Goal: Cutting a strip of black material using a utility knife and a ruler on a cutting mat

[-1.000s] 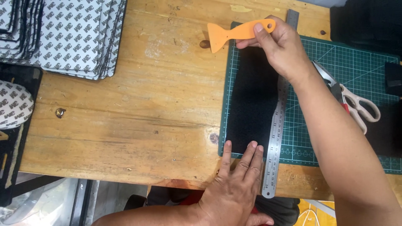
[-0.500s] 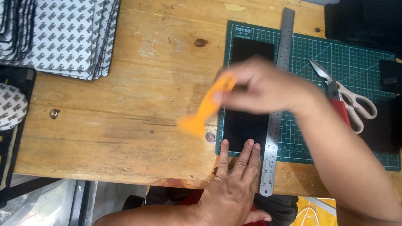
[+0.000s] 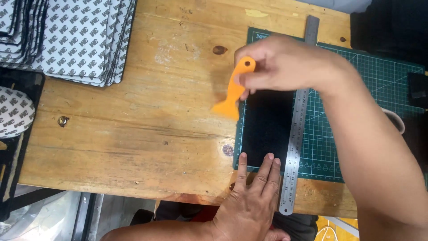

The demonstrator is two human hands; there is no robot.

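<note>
Nearest to the person, the left hand (image 3: 252, 203) lay flat and open on the near edge of the table (image 3: 133, 134), holding nothing. Its fingertips (image 3: 242, 159) pressed on the near end of a black sheet (image 3: 267, 129), likely to keep the sheet from sliding. The sheet lay flat on a green mat (image 3: 356, 111) with white lines. A long metal ruler (image 3: 296, 134) lay along the right side of the sheet, touching it or just beside it, and ran from the near edge of the table to the far end of the mat. It seemed to be there to keep a straight line. A bit farther off, the right hand (image 3: 285, 67) was closed around the handle of an orange scraper (image 3: 234, 89). The wide blade of the scraper pointed down toward the person and hung at the left edge of the mat, by the far left corner of the sheet. I could not tell if the blade touched the wood. The arm hid most of a white loop (image 3: 397, 120) on the right side of the mat. Far to the left, a pile of grey patterned sheets (image 3: 80, 40) sat at the back corner of the table, well apart from the hands. A round patterned piece (image 3: 13, 111) lay by the left edge. Something dark (image 3: 392, 31) sat at the far right.
</note>
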